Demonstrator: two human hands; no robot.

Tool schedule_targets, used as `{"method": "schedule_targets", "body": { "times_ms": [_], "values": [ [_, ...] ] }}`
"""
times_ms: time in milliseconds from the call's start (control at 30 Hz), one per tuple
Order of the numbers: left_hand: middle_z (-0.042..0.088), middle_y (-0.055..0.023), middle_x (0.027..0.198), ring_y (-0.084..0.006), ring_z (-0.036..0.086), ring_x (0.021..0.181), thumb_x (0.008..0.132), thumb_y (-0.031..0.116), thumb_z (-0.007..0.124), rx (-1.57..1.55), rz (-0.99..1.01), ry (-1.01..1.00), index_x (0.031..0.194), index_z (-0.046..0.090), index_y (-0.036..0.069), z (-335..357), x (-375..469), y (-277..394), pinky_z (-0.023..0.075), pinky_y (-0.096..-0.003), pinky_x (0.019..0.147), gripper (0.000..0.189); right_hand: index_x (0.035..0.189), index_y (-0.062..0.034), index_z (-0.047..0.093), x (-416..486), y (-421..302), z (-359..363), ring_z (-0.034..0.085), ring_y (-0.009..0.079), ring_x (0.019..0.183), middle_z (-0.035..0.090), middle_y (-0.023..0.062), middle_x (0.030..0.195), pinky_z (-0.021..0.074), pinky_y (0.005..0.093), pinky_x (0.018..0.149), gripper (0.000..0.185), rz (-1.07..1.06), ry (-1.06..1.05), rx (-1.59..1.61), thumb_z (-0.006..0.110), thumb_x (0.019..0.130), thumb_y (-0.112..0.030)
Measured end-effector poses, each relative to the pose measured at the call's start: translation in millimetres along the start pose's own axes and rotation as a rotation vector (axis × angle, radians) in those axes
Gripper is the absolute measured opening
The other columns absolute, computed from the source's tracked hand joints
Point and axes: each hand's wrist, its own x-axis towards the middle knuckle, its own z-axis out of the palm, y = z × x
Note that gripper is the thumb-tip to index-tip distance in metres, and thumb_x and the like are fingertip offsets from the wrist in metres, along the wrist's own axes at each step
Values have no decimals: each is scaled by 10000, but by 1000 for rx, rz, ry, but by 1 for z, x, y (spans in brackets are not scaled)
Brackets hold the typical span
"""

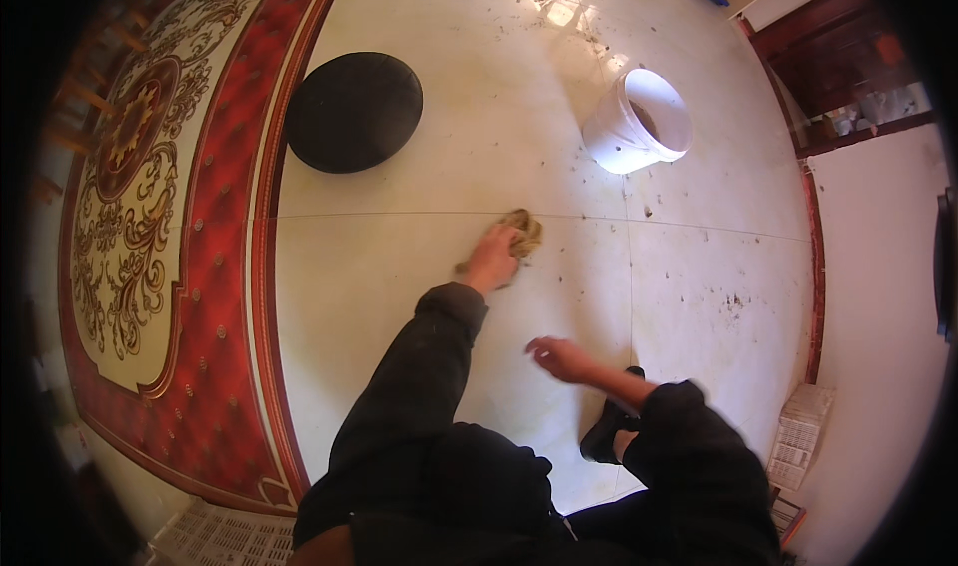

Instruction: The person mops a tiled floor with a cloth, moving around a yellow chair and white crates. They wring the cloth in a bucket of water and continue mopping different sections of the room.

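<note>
My left hand (493, 257) presses a crumpled yellow-brown cloth (528, 230) against the pale tiled floor (449, 169), near a tile joint. The hand and the cloth are a little blurred. Above the floor, nearer my body, my right hand (561, 359) hangs with loosely bent fingers and nothing visible in it. Past the cloth to the right stands a white plastic bucket (615, 133), open at the top, with something brownish inside.
A round black seat or lid (355, 112) sits at the left, by the edge of a red patterned rug (232, 214). Dark crumbs (733, 301) dot the floor at the right. White plastic crates (799, 435) stand by the wall, near my black shoe (608, 431).
</note>
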Motion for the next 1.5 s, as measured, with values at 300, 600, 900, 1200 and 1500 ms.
{"method": "schedule_targets", "body": {
  "times_ms": [300, 600, 900, 1200, 1500],
  "values": [
    [466, -164, 1263, -285, 484, 1189, 799, 81, 661, -156, -449, 529, 1291, 473, -3, -126, -186, 11, 382, -371, 1037, 534, 1038, -39, 646, -185, 90, -118, 678, 269, 835, 689, 136, 911, 527, 348, 744, 178, 279, 158, 9, 564, 910, -133],
    [419, -262, 1189, -445, 435, 1111, 743, 53, 583, 343, -258, 140, 1240, 428, 32, 31, -143, 23, 399, -529, 944, 521, 1151, -52, 620, -145, 138, -46, 646, 160, 843, 664, 106, 1018, 539, 295, 744, 251, 292, 8, 822, 602, 933, -176],
    [345, -159, 1443, -281, 411, 1302, 904, 287, 644, -893, -553, -449, 1428, 334, 56, 86, -3, 195, 391, -399, 1041, 651, 1435, -159, 340, -67, 106, -165, 591, 216, 1054, 562, 111, 1241, 538, 396, 730, 625, 127, 203, 1205, 638, 911, -328],
    [651, -60, 1071, -149, 591, 1057, 933, 220, 570, -341, -604, -281, 1101, 576, 54, 0, -6, 246, 439, -312, 892, 236, 1305, -11, 483, -33, 76, -264, 612, 216, 1056, 606, 119, 1186, 522, 360, 885, 496, -364, 140, 1507, 600, 832, -104],
    [664, -58, 1005, -170, 621, 1004, 928, 287, 566, -435, -795, 233, 1227, 509, 108, -66, 62, 226, 427, -361, 861, 352, 1254, -6, 447, 14, 53, -410, 598, 238, 1056, 552, 134, 1200, 586, 347, 755, 372, -606, 711, 1329, 587, 933, -130]
  ]
}}
